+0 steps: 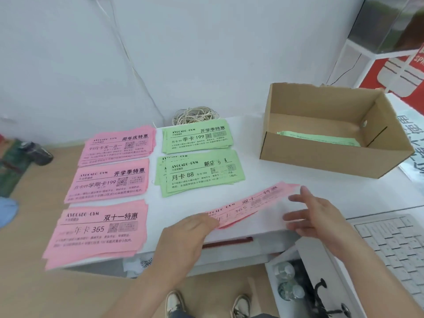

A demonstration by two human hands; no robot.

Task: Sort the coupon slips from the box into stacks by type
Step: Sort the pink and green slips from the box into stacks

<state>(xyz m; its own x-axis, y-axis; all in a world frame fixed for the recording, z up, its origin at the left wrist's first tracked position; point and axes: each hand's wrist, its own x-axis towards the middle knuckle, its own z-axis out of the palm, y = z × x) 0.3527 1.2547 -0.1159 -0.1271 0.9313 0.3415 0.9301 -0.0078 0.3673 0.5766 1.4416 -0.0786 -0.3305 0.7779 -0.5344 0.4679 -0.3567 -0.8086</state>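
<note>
Three pink coupon stacks lie in a column at the left: top (119, 145), middle (110, 180) and bottom (101, 230). Two green stacks sit beside them, one at the back (197, 136) and one in front (202, 173). My left hand (183, 237) pinches the near end of a pink slip (250, 205), held tilted above the white table (321, 191). My right hand (314, 212) hovers open by the slip's far end, fingers spread. The cardboard box (330, 154) at the right still holds green slips (319, 137).
A coil of rubber bands (195, 115) lies behind the green stacks. A white keyboard (394, 246) sits at the lower right, and a printed sheet (415, 143) lies right of the box. A red pen (227, 243) rests on the table's front edge.
</note>
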